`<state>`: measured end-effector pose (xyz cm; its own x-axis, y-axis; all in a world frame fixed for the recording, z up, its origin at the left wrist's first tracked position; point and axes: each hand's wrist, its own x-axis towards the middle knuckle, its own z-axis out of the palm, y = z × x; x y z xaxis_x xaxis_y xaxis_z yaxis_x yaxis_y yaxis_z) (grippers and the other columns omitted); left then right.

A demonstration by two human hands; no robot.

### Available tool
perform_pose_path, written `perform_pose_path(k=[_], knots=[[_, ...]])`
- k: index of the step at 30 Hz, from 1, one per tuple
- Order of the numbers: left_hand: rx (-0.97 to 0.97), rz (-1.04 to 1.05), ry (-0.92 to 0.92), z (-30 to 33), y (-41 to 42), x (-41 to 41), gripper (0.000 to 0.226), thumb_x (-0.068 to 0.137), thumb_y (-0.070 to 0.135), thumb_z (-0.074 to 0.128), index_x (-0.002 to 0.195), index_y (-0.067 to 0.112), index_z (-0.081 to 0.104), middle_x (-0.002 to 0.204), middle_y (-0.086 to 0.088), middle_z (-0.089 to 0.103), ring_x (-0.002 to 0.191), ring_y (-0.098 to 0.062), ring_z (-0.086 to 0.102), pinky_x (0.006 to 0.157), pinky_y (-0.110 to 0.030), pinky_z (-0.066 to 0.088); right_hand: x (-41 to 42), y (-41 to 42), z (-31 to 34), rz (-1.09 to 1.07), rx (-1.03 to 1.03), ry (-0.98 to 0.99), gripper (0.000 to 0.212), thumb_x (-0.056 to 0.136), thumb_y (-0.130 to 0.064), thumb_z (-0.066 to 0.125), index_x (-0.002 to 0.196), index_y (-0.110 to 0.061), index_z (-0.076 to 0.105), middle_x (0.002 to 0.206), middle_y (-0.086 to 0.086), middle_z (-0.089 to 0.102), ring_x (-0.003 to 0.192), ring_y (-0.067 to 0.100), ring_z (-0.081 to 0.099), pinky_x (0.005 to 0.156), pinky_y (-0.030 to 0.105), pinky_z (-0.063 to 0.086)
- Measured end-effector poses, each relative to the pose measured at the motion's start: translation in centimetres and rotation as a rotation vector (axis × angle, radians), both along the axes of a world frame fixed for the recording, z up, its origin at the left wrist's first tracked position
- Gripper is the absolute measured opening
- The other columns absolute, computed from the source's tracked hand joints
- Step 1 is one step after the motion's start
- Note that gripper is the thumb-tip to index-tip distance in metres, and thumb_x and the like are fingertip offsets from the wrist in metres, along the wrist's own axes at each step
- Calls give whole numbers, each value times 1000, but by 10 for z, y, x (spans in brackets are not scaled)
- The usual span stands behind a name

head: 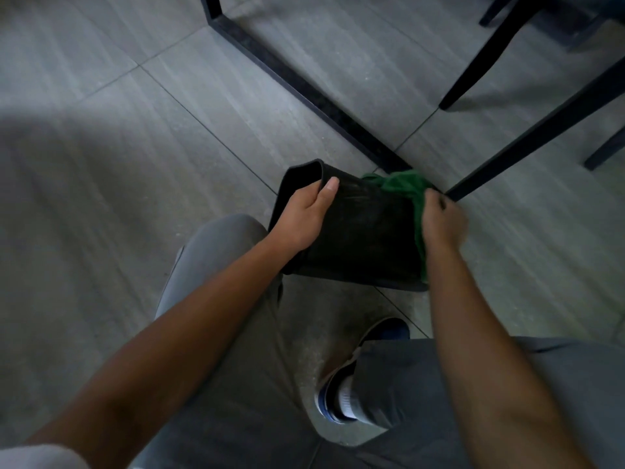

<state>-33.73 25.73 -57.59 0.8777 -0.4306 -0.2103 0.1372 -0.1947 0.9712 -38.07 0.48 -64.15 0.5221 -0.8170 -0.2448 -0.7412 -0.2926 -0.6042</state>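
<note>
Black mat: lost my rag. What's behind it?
Behind the black mat, a green cloth shows along the right edge, gripped by the right hand; the rest is hidden.

Light: dim, cool, soft.
Shadow: broad soft one over the floor at left.
Blur: right hand slightly smeared.
Edges: wide-angle bending; lower-left corner out of focus.

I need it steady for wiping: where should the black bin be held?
By the open rim, from the left. The black bin lies tipped, mouth facing left, so its thin edge suits a pinch; the left hand grips there, thumb outside. The right hand holds the green cloth at the other end.
</note>
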Motion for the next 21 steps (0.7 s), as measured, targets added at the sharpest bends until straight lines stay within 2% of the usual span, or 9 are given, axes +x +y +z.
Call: perform_pose_path(k=[3, 5, 7, 8, 10, 12, 15, 18, 21], knots=[[5, 0, 22, -2, 5, 3, 33, 111, 32, 39, 95, 22, 66, 94, 1, 71, 86, -4, 70, 81, -23, 56, -2, 7, 1, 10, 39, 54, 46, 97, -45, 39, 110, -18, 74, 118, 14, 72, 106, 34, 65, 89, 41, 50], [-18, 14, 39, -5, 5, 8, 42, 111, 38, 37, 96, 14, 68, 96, -11, 72, 92, -19, 72, 88, -38, 58, 5, 40, 12, 131, -20, -38, 45, 98, -48, 41, 125, -27, 71, 128, 6, 71, 118, 28, 64, 99, 41, 49], [-30, 30, 42, -7, 1, 9, 57, 111, 43, 33, 100, 0, 68, 97, -23, 70, 95, -30, 71, 93, -49, 57, 14, 82, 30, 314, -58, -211, 47, 102, -52, 48, 137, -26, 66, 136, 1, 69, 126, 21, 61, 108, 38, 45], [-42, 34, 37, -7, -2, 9, 60, 111, 43, 30, 102, -1, 69, 96, -21, 71, 96, -27, 71, 94, -48, 56, 18, 102, 35, 422, -88, -311, 45, 103, -49, 50, 137, -22, 66, 135, 1, 69, 127, 20, 61, 108, 37, 44], [-96, 49, 32, -6, -5, 7, 56, 112, 40, 25, 110, 9, 71, 102, -7, 74, 106, -16, 71, 97, -35, 55, 20, 138, 45, 561, -170, -428, 43, 106, -43, 48, 136, -19, 65, 136, 1, 69, 130, 20, 60, 113, 42, 40], [-88, 61, -23, -7, -6, 8, 51, 112, 40, 27, 108, 13, 71, 103, -2, 74, 102, -12, 71, 93, -30, 55, 24, 147, 45, 566, -257, -457, 44, 106, -46, 44, 133, -20, 67, 129, 0, 72, 124, 22, 64, 111, 45, 42], [2, 45, -103, -11, -3, 4, 38, 109, 41, 40, 93, 24, 70, 85, 10, 74, 85, -6, 70, 77, -29, 55, 29, 113, 31, 390, -310, -345, 56, 100, -61, 38, 110, -19, 73, 99, 6, 78, 92, 30, 72, 86, 44, 54], [45, 40, -82, -15, 2, 2, 34, 110, 37, 43, 90, 26, 68, 82, 11, 73, 81, -4, 71, 74, -24, 55, 32, 64, 12, 228, -282, -84, 60, 97, -67, 41, 111, -16, 71, 106, 12, 75, 101, 35, 68, 84, 42, 50], [40, 21, -78, -13, 4, 5, 45, 109, 41, 41, 94, 8, 67, 85, -1, 70, 79, -12, 70, 72, -28, 57, 29, 18, 5, 216, -204, 24, 56, 92, -65, 54, 114, -15, 69, 114, 14, 72, 109, 38, 66, 90, 43, 52]])
